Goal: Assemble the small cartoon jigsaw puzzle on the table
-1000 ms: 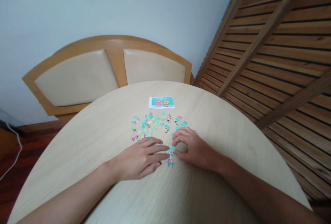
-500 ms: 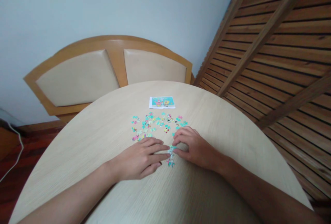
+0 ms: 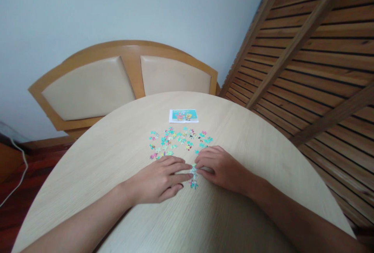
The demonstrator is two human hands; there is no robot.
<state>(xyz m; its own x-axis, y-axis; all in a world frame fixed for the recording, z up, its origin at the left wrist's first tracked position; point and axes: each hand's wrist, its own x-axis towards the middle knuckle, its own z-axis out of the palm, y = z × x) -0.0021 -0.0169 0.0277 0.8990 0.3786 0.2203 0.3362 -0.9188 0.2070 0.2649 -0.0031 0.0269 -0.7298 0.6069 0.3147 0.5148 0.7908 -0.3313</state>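
Observation:
A short strip of joined jigsaw puzzle pieces lies on the table between my hands, teal and pale in colour. My left hand rests palm down to the left of the strip, fingers stretched out, with two fingertips touching its left edge. On the other side, my right hand has its fingers bent and its thumb and forefinger closed at the strip's upper end, on a small teal puzzle piece. The fingers partly cover that piece. Beyond both hands lie several loose puzzle pieces, teal, pink and yellow.
A picture card with pink and yellow cartoon figures lies behind the loose pieces. The round wooden table carries everything. Past its far edge stands a padded chair back; a slatted wooden screen rises at the right.
My right hand's fingers have drawn closer together and shifted slightly down at the strip's upper end. The left hand stays nearly still, and the strip keeps its place.

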